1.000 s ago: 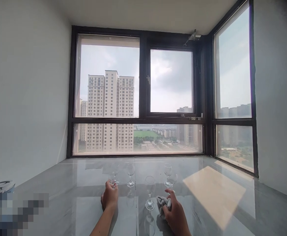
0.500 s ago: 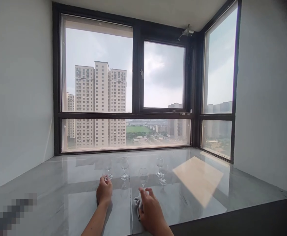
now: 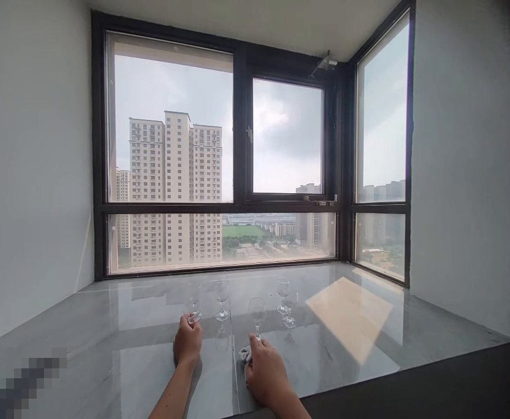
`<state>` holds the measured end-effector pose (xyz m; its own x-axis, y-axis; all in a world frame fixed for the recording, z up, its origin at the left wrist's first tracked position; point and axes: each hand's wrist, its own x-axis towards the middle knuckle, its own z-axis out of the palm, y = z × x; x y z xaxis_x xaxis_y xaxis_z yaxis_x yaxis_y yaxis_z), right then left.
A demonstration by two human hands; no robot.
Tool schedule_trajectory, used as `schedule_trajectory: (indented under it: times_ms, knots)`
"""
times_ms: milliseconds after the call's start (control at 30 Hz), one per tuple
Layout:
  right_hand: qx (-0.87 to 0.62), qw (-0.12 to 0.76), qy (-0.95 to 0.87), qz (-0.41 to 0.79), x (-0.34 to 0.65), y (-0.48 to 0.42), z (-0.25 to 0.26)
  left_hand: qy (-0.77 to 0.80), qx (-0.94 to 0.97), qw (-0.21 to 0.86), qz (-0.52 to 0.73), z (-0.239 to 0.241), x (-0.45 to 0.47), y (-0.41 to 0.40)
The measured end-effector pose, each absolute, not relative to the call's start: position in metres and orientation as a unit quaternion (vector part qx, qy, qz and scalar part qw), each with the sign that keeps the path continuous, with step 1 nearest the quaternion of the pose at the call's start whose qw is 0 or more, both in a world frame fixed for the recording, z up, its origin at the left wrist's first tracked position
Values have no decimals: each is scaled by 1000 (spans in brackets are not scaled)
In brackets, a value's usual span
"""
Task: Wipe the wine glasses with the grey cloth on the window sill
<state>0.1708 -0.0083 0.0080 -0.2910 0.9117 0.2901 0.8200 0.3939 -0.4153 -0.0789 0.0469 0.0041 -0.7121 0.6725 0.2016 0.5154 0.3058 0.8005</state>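
Several clear wine glasses stand on a glossy grey marble sill (image 3: 346, 361) under a big window. My left hand (image 3: 187, 345) is closed round the foot and stem of the leftmost glass (image 3: 192, 306), which stays on the sill. My right hand (image 3: 266, 372) presses a crumpled grey cloth (image 3: 244, 354) against the base of the nearest glass (image 3: 257, 313). Another glass (image 3: 221, 298) stands between the two hands, farther back. Two more glasses (image 3: 286, 300) stand close together to the right.
The dark-framed window (image 3: 237, 157) wraps the back and the right corner. White walls close both sides. A sunlit patch (image 3: 351, 317) lies on the sill to the right. A dark edge (image 3: 412, 384) runs along the sill's near right side. A blurred area covers the bottom left.
The view pulled back and drifted left. My right hand with the cloth moved left from beside the right glasses to the foot of the nearest glass. My left hand kept its grip.
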Motion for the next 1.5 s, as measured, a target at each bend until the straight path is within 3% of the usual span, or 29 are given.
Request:
schedule_trajectory:
  times_ms: [333,800,1100,1500]
  knots:
    - [-702,234,-672,28,209,1,6,797,379,99,459,10,-77,42]
    - [-682,332,-651,-2,228,25,-31,774,382,99,495,6,-71,37]
    - [-672,305,-674,-34,221,14,-22,730,449,75,510,9,-61,32]
    - [-520,447,-706,176,162,34,-9,674,606,-17,422,8,-46,31]
